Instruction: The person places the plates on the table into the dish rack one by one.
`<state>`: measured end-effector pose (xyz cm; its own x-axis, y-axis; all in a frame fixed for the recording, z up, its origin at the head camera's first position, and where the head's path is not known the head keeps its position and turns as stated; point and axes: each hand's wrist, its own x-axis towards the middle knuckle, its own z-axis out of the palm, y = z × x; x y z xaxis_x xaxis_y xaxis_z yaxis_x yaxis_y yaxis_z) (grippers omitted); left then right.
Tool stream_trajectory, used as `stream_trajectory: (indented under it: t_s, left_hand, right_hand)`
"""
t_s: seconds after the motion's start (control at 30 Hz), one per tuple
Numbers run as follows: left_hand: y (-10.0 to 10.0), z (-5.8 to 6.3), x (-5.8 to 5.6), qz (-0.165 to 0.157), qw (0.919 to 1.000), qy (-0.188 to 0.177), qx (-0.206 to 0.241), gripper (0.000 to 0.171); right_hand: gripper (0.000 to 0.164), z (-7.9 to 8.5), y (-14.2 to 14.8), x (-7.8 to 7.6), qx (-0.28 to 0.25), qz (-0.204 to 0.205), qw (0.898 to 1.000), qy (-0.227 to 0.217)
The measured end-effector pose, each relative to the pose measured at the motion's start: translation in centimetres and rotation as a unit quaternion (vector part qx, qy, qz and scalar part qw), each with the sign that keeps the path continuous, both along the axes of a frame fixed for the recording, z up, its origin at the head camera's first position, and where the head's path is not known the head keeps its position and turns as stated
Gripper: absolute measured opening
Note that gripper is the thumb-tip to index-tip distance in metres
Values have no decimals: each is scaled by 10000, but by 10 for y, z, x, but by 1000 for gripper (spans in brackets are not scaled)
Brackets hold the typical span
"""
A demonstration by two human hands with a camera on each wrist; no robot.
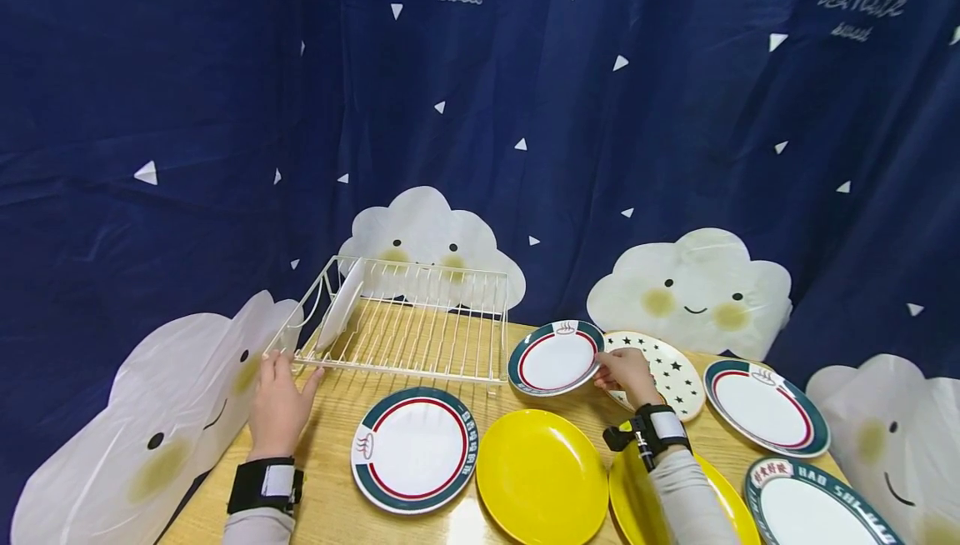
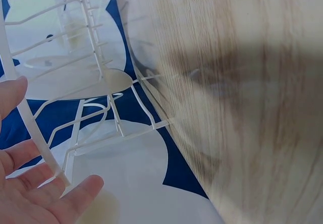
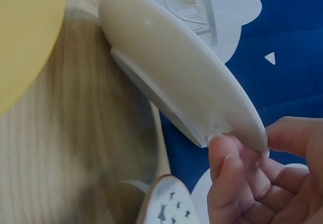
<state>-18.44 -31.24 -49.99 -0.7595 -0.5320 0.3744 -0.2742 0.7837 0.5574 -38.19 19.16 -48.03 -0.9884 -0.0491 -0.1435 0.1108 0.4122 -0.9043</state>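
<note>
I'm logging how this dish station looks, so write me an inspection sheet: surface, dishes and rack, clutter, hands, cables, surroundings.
Surface: wood-grain table.
Rack: white wire rack; one white plate stands on edge at its left end.
Loose plates: three green-rimmed plates, two yellow plates and a starred plate lie on the table; one is cut off at the frame's bottom right.
Clutter: nothing seen.
Left hand: touches the rack's front left corner.
Right hand: pinches the rim of a tilted green-rimmed plate.
Cables: nothing seen.
Surroundings: dark blue curtain with white smiling clouds.
</note>
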Motion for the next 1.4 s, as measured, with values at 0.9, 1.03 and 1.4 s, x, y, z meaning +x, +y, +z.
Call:
stream_trajectory:
  t_s: [0.9, 1.03, 1.4]
  left_hand:
    - [0, 0, -1, -47, 9999, 99, 16, 62]
    - [0, 0, 0, -50, 9999, 85, 27, 63]
    - [1, -1, 1, -30, 10000, -13, 73, 64]
  right_hand:
    - [30, 45, 5, 8, -56, -763, 9901, 1177]
    - [30, 56, 3, 11, -238, -839, 9884, 1241]
    - [27, 75, -15, 19, -967, -765, 9848, 1220]
